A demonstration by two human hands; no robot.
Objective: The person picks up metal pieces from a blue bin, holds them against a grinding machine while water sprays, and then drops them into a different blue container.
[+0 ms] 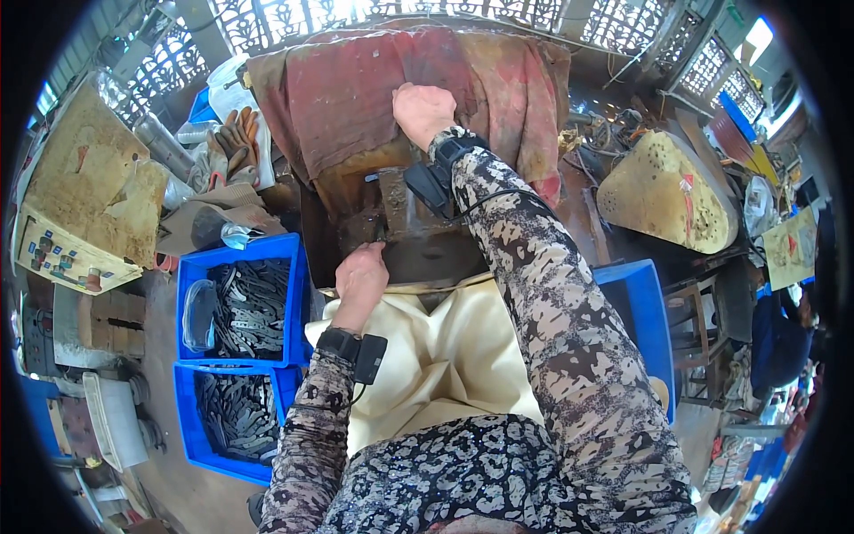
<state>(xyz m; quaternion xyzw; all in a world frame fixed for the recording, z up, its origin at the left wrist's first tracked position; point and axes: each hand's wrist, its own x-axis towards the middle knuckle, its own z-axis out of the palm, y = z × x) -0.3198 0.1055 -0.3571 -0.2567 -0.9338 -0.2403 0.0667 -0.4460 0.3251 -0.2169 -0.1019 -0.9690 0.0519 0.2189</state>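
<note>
Here your left hand point(360, 276) pinches a small flat metal piece point(377, 237), thin, stiff and sharp-edged, at the dark press point(418, 233) just ahead; your right hand point(423, 111) presses closed on the cloth-covered top point(356, 98).

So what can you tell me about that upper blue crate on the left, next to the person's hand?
The upper blue crate is an open plastic bin, rectangular, with straight walls. It is filled with a loose heap of flat dark metal pieces, and a clear plastic bag lies at its left end. It sits beside the left hand, apart from it, and directly above a second blue crate holding similar pieces.
</note>
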